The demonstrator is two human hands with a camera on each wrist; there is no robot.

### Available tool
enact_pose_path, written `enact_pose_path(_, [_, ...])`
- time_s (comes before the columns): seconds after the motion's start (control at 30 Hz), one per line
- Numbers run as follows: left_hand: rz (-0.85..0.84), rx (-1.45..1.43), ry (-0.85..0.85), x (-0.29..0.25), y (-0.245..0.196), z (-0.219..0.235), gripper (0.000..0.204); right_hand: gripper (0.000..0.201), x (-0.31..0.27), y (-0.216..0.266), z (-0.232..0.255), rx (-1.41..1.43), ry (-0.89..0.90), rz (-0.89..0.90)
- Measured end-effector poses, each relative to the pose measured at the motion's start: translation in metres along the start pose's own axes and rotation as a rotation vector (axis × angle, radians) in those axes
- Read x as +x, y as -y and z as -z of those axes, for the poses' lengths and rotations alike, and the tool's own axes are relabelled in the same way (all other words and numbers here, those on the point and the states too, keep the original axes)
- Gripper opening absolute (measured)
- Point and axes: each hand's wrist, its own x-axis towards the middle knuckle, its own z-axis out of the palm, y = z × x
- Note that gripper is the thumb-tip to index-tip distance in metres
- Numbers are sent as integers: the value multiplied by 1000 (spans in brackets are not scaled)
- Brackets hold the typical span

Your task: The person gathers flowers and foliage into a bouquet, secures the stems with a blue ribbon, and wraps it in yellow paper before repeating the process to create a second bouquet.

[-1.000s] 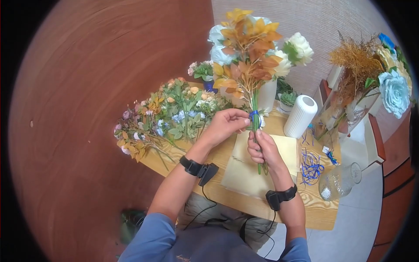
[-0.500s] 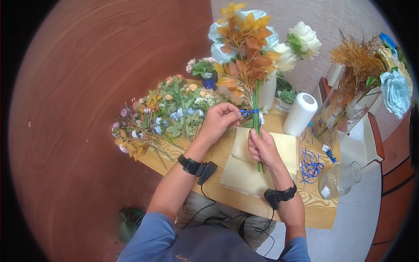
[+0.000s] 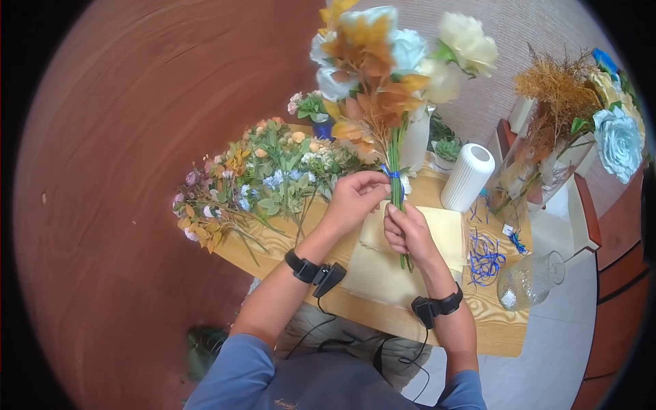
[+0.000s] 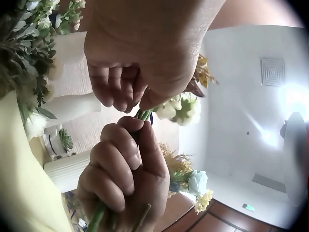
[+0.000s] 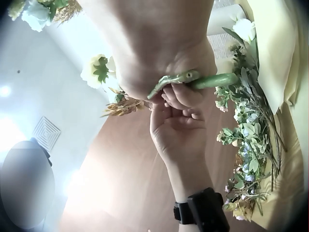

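My right hand (image 3: pixel 410 232) grips the green stems (image 3: pixel 396 154) of an upright bouquet of orange-brown leaves (image 3: pixel 372 106) and pale blue and cream flowers (image 3: pixel 468 44). A blue ribbon (image 3: pixel 391 175) goes round the stems above that hand. My left hand (image 3: pixel 357 199) is against the stems at the ribbon, thumb and forefinger pinched together there; its other fingers are curled. In the left wrist view, the left thumb touches the stems (image 4: pixel 144 115) just above the right fingertips. Cut stem ends (image 5: pixel 212 81) stick out of the right fist in the right wrist view.
Loose flowers (image 3: pixel 273 171) lie on the table's left. Cream paper sheets (image 3: pixel 376 273) are under the hands. On the right are a ribbed white vase (image 3: pixel 468 178), tangled blue ribbon (image 3: pixel 485 260), a glass jar (image 3: pixel 529 283) and another flower arrangement (image 3: pixel 557 102).
The bouquet's top has swung closer and to the left. My left hand first drew a ribbon end leftward, then came back against the stems. The right hand has kept its grip.
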Motion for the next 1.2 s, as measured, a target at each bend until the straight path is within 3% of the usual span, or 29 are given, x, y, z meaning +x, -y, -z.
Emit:
enact_pose_path(0.23, [-8,-78,30,-4,-6,0,19,18,1,-1,4,158,165,-18])
enact_pose_path(0.73, [-65,66,-136,-3,0,-13,12,16,1,-3,-5,-15,-17,6])
enact_pose_path(0.8, [-314,372,-181,-3,-1,-10,11,17,1,-5,-4,-17,4,13])
enact_pose_path(1.03, [-343,321,-144,-9,-2,-8,10,17,2,-4,-2,7,18,10])
enact_pose_path(1.2, [-239,286,14,-17,-8,0,11,18,4,-4,1,-6,-38,21])
